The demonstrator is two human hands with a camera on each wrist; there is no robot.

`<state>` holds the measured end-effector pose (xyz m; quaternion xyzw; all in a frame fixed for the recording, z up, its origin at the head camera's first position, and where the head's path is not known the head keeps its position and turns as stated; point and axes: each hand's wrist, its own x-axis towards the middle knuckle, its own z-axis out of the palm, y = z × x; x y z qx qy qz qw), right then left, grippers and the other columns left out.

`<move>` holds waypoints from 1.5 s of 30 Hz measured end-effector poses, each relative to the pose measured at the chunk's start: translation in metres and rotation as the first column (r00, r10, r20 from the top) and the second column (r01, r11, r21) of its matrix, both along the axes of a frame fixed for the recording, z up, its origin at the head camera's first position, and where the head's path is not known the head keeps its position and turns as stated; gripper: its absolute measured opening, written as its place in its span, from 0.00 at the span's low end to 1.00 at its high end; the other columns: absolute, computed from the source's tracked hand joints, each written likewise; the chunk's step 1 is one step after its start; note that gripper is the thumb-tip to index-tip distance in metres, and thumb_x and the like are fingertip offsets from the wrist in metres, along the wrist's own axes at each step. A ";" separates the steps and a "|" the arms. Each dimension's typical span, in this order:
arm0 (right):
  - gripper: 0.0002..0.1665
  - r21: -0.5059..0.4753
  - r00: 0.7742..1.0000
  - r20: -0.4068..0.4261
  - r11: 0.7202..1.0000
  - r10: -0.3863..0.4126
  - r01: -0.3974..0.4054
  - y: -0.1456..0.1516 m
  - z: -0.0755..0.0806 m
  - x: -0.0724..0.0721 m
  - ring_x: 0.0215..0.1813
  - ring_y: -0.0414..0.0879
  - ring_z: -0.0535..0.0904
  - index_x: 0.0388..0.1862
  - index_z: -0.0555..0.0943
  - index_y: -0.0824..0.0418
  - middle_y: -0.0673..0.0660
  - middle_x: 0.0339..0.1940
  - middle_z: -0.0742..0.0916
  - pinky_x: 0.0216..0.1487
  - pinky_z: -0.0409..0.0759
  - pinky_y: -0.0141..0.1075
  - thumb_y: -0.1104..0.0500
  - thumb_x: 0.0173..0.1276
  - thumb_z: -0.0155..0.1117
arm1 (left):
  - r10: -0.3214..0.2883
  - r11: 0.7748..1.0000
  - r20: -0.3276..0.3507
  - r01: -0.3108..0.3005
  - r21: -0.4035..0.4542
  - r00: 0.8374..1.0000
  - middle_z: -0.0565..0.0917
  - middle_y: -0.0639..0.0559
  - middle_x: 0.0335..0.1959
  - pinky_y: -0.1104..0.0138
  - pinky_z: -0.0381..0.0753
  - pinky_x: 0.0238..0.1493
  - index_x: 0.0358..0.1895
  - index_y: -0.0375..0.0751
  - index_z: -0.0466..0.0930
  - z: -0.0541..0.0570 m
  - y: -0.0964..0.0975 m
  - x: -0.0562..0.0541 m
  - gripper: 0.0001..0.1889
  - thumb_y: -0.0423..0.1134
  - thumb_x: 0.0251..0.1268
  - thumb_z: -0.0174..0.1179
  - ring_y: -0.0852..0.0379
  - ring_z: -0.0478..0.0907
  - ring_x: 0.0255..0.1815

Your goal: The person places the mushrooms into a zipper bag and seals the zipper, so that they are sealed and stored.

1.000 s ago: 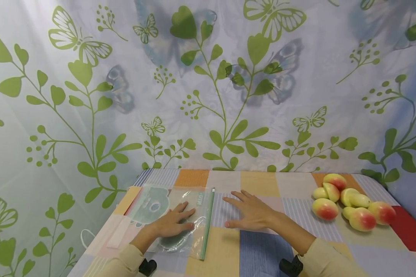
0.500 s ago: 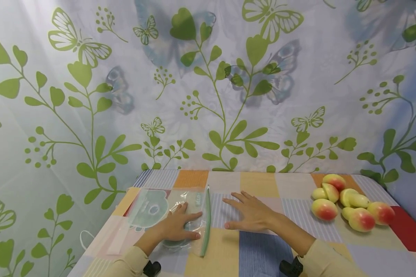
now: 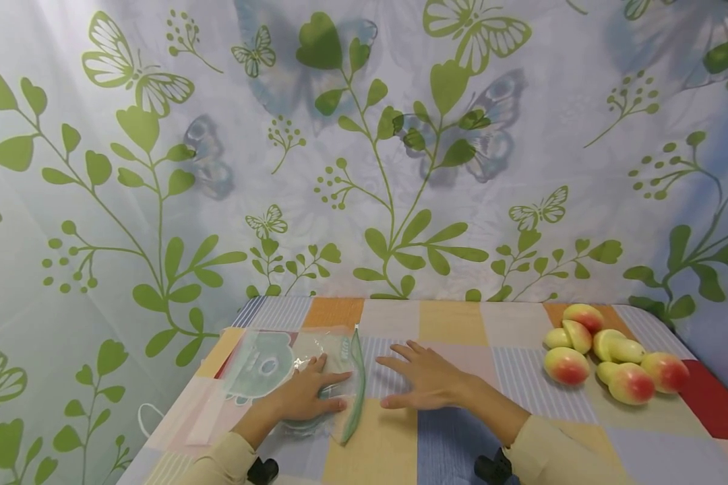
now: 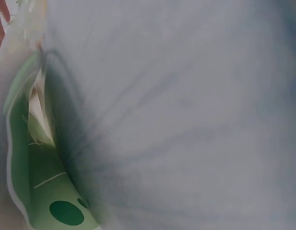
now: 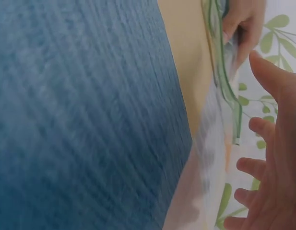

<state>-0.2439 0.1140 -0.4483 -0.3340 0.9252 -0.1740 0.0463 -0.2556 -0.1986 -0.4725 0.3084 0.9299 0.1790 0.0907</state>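
Note:
A clear plastic zip bag (image 3: 334,337) with a green zip edge (image 3: 356,397) lies on the left part of the table, with a mint-green animal-face print (image 3: 257,364) showing on it. My left hand (image 3: 303,394) rests on the bag near the zip edge, thumb and forefinger spread. Below that hand, a rounded dark green patch shows through the plastic. My right hand (image 3: 425,377) hovers to the right of the zip edge with spread fingers, holding nothing. In the right wrist view, the zip edge (image 5: 227,86) bows in a curve between the two hands.
Several red-and-yellow fruits (image 3: 567,367), mango-like or peach-like, sit in a group on the right of the table. A patchwork cloth (image 3: 455,444) covers the table. Behind stands a curtain (image 3: 364,168) with leaves and butterflies. A white loop (image 3: 148,417) hangs by the left edge.
The left hand has slid right and turned slightly on the bag. The zip edge has shifted left and now bends. Over the last half second the right hand has moved a little left.

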 end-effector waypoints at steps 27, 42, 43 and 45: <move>0.43 0.088 0.999 0.007 0.995 -0.036 0.036 -0.044 -0.021 -0.008 0.76 0.69 0.62 0.74 0.75 0.54 0.65 0.77 0.71 0.74 0.64 0.63 0.27 0.75 0.49 | -0.041 0.999 0.009 0.041 0.026 0.999 0.53 0.18 0.76 0.19 0.55 0.61 0.77 0.56 0.71 0.000 -0.002 0.000 0.30 0.62 0.78 0.52 0.16 0.49 0.74; 0.51 0.047 0.994 -0.019 0.993 -0.105 0.106 -0.056 -0.035 -0.005 0.76 0.71 0.61 0.71 0.74 0.57 0.66 0.76 0.69 0.67 0.63 0.75 0.23 0.63 0.63 | -0.032 0.996 0.021 0.030 0.085 0.999 0.53 0.18 0.76 0.20 0.51 0.64 0.72 0.48 0.78 0.002 -0.012 0.003 0.23 0.51 0.81 0.54 0.20 0.48 0.77; 0.51 0.051 0.995 -0.021 0.993 -0.102 0.103 -0.055 -0.035 -0.005 0.76 0.71 0.61 0.71 0.74 0.56 0.66 0.76 0.68 0.67 0.63 0.75 0.22 0.63 0.62 | -0.035 0.995 0.019 0.033 0.091 0.999 0.53 0.17 0.76 0.20 0.51 0.64 0.71 0.48 0.79 0.002 -0.013 0.003 0.22 0.50 0.81 0.55 0.20 0.48 0.77; 0.51 0.040 0.995 -0.016 0.994 -0.097 0.098 -0.055 -0.034 -0.004 0.76 0.72 0.61 0.70 0.74 0.56 0.66 0.76 0.69 0.67 0.63 0.75 0.22 0.63 0.62 | -0.047 0.993 0.007 0.046 0.112 0.999 0.55 0.16 0.75 0.22 0.53 0.65 0.69 0.46 0.81 0.002 -0.013 0.002 0.21 0.47 0.80 0.56 0.19 0.50 0.76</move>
